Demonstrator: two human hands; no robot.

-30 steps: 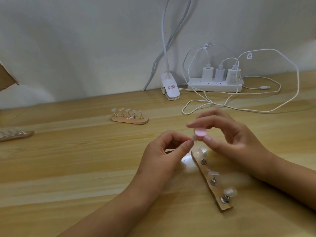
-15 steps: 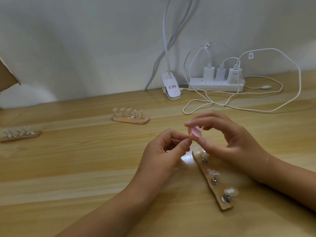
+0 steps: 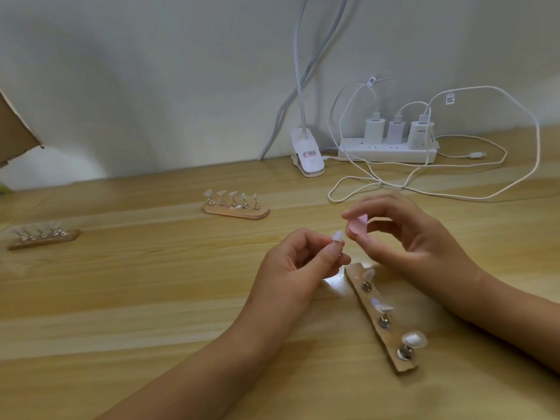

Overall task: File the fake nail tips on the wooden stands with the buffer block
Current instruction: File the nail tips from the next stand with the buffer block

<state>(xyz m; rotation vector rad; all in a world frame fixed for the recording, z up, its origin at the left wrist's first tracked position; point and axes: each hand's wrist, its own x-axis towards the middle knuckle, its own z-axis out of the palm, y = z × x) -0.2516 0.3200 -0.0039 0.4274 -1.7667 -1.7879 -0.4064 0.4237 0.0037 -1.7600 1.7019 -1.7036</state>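
My left hand (image 3: pixel 295 266) pinches a clear fake nail tip (image 3: pixel 428 236) between thumb and forefinger, lifted above the table. Just to its right, my right hand (image 3: pixel 406 237) pinches a small pink buffer block (image 3: pixel 357 228), a short gap from the tip. Below both hands lies a wooden stand (image 3: pixel 380 316) running toward me, with three nail tips on metal pegs showing on it. A second wooden stand (image 3: pixel 236 209) with several tips sits further back in the middle. A third stand (image 3: pixel 42 237) lies at the far left.
A white power strip (image 3: pixel 388 151) with three chargers and looping white cables (image 3: pixel 424 183) lies at the back right by the wall. A white lamp clip (image 3: pixel 307 157) stands next to it. A piece of cardboard (image 3: pixel 13 131) juts in at the left edge.
The buffer block was touching the nail tip; now my hands have drawn slightly apart, leaving a gap. My left hand has dropped a little with the tip.
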